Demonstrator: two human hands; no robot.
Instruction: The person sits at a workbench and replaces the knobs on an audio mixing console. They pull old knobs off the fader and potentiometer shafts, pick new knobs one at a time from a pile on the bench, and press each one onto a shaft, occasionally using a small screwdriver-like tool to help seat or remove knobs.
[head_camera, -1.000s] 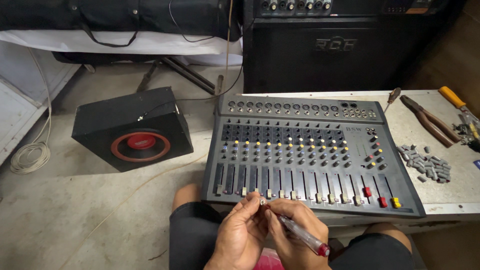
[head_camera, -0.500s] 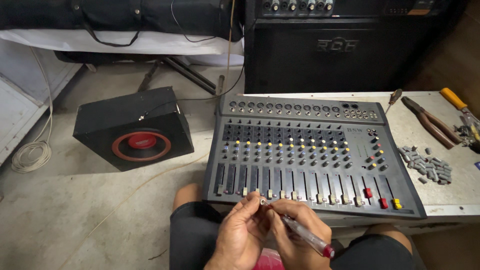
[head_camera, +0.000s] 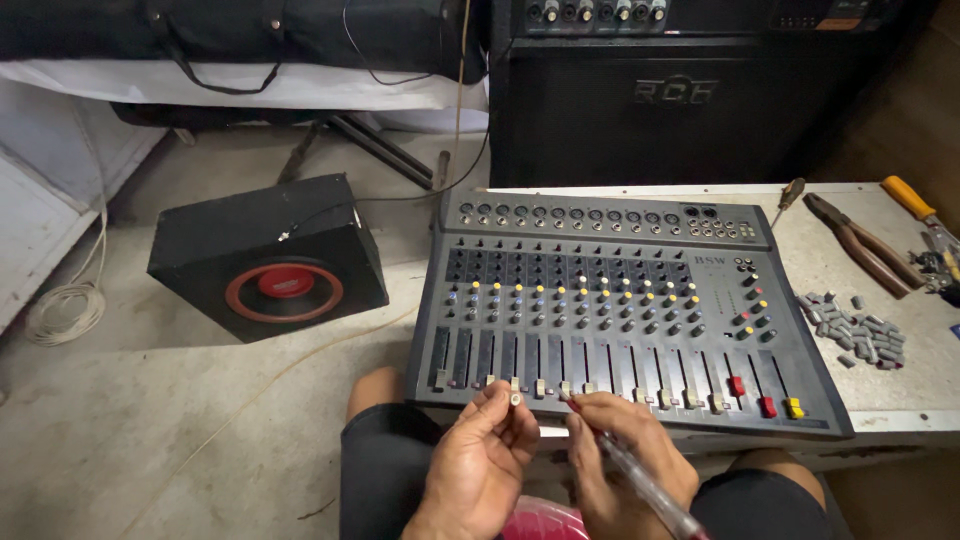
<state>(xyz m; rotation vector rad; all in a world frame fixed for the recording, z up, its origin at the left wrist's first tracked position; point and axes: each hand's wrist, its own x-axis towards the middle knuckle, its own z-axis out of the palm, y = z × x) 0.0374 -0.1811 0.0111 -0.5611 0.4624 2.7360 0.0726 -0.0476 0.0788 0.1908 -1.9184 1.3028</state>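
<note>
Fader cap (head_camera: 515, 398) pinched in my left hand (head_camera: 480, 465), pen (head_camera: 640, 480) gripped in my right hand (head_camera: 625, 455) — mixer (head_camera: 620, 300) on a pale worktop (head_camera: 900, 385), speaker (head_camera: 270, 255) on the concrete floor (head_camera: 150, 440).

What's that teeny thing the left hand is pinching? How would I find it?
Find the big grey mixing desk on the table. At its near edge, below the row of sliders, the left hand pinches a tiny pale slider cap between thumb and fingertip. Unlike the caps fitted on the sliders or the grey pile of loose caps to the right, it is lifted in the fingers.
</note>
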